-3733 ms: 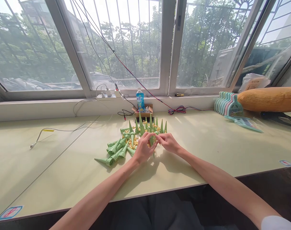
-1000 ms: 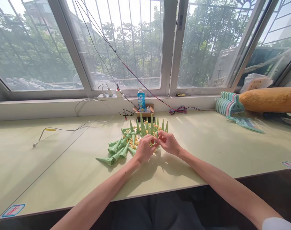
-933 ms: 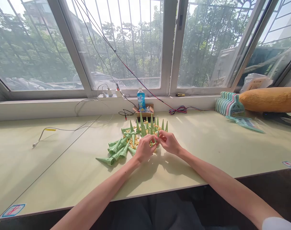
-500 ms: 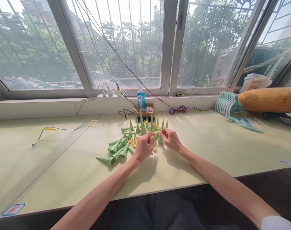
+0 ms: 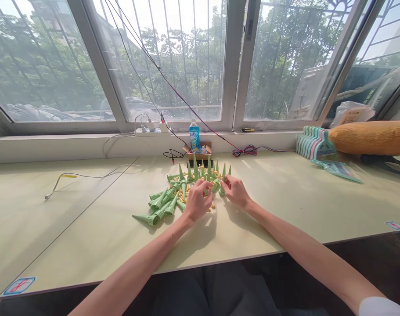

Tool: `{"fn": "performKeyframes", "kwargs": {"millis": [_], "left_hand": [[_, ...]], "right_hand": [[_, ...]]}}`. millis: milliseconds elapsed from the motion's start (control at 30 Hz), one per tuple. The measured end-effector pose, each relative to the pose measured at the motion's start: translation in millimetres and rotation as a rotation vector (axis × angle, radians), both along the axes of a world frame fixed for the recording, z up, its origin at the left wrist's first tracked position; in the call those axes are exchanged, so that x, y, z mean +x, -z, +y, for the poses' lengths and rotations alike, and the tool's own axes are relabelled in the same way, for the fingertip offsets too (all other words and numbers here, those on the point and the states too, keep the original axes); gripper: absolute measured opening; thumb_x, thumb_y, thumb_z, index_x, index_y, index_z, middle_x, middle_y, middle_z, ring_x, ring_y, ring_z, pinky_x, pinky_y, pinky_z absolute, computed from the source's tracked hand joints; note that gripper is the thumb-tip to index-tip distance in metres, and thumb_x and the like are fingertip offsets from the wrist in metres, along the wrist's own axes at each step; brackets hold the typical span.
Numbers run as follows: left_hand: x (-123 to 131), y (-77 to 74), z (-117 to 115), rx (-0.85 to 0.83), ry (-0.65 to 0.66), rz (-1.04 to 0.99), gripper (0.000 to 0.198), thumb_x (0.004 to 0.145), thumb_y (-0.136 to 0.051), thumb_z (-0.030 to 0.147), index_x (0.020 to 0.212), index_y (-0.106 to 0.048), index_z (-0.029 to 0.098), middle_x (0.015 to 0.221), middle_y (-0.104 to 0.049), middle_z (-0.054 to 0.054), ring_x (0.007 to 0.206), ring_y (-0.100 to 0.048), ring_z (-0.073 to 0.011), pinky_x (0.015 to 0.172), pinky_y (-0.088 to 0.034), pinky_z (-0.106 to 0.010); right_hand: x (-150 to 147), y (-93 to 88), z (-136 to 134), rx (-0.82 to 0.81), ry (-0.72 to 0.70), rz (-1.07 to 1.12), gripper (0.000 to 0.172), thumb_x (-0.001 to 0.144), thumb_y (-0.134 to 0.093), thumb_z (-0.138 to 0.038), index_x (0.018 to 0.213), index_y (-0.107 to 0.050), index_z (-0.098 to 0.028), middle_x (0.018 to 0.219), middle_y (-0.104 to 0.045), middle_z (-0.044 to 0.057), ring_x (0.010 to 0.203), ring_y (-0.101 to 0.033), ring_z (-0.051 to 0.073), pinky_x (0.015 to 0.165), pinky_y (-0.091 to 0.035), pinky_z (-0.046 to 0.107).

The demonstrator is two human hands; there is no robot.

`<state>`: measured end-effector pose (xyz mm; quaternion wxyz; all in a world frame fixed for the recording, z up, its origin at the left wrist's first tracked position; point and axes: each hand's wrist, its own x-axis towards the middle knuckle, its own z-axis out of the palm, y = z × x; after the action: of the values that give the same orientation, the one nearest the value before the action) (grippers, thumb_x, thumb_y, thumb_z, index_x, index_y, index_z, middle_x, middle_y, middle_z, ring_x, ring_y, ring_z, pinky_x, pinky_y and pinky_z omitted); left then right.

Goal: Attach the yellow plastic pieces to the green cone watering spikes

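Note:
My left hand (image 5: 199,201) is closed in a loose pinch over the front of the pile; what its fingertips hold is too small to make out. Beside it, my right hand (image 5: 235,191) has its fingers closed on a tilted green plastic cone spike (image 5: 216,187) that lies between the two hands. Behind them several green spikes (image 5: 195,166) stand upright with their tips up. More green spikes with wide ringed collars (image 5: 153,219) lie in a heap on the left. Small yellow pieces (image 5: 181,196) are scattered among the spikes, partly hidden by my left hand.
A blue bottle (image 5: 194,137) and an open cardboard box (image 5: 206,149) stand behind the pile. Coiled cable (image 5: 245,150) lies at the wall, and a thin cable (image 5: 97,177) crosses the left of the table (image 5: 285,206). Pastel plastic items (image 5: 315,145) stand right, near an orange-brown roll (image 5: 371,137).
Both hands stay in nearly the same place, with only slight finger movement over the green spike. The view has shifted very slightly; the pile looks unchanged.

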<state>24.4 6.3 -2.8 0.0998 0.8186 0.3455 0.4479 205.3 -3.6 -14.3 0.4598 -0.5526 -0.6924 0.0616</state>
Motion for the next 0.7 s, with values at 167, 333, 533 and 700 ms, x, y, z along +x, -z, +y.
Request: {"fn": "performKeyframes", "kwargs": {"millis": [167, 333, 533, 700], "left_hand": [[0.3, 0.3, -0.1, 0.012, -0.004, -0.003, 0.015, 0.082, -0.058, 0.007, 0.090, -0.065, 0.018, 0.086, -0.061, -0.002, 0.059, -0.053, -0.0090, 0.057, -0.045, -0.022], [-0.1, 1.0, -0.1, 0.003, -0.010, -0.003, 0.014, 0.082, -0.058, 0.008, 0.089, -0.065, 0.018, 0.085, -0.062, -0.002, 0.059, -0.053, -0.0094, 0.058, -0.045, -0.023], [-0.1, 1.1, -0.3, -0.008, -0.012, 0.001, 0.015, 0.082, -0.057, 0.009, 0.090, -0.065, 0.019, 0.084, -0.062, -0.002, 0.060, -0.053, -0.0102, 0.059, -0.044, -0.024], [0.5, 0.5, -0.9, -0.028, -0.018, 0.006, 0.015, 0.082, -0.057, 0.009, 0.090, -0.065, 0.019, 0.083, -0.062, -0.001, 0.059, -0.052, -0.0099, 0.059, -0.043, -0.024]], "right_hand": [[0.8, 0.9, 1.0, -0.001, 0.036, -0.015, 0.024, 0.092, -0.044, -0.032, 0.071, -0.041, -0.022, 0.061, -0.048, -0.003, 0.054, -0.042, 0.013, 0.055, -0.032, 0.025], [1.5, -1.5, 0.2, -0.007, 0.078, -0.038, 0.023, 0.092, -0.044, -0.032, 0.072, -0.042, -0.022, 0.059, -0.049, -0.003, 0.053, -0.043, 0.014, 0.055, -0.032, 0.025], [3.7, -2.1, 0.9, -0.034, 0.123, -0.049, 0.019, 0.091, -0.044, -0.033, 0.077, -0.049, -0.021, 0.062, -0.055, -0.001, 0.053, -0.046, 0.014, 0.055, -0.033, 0.025], [2.0, -4.2, -1.5, -0.009, 0.158, 0.034, 0.020, 0.089, -0.051, -0.035, 0.101, -0.053, -0.020, 0.063, -0.056, -0.003, 0.053, -0.051, 0.015, 0.055, -0.035, 0.025]]}}
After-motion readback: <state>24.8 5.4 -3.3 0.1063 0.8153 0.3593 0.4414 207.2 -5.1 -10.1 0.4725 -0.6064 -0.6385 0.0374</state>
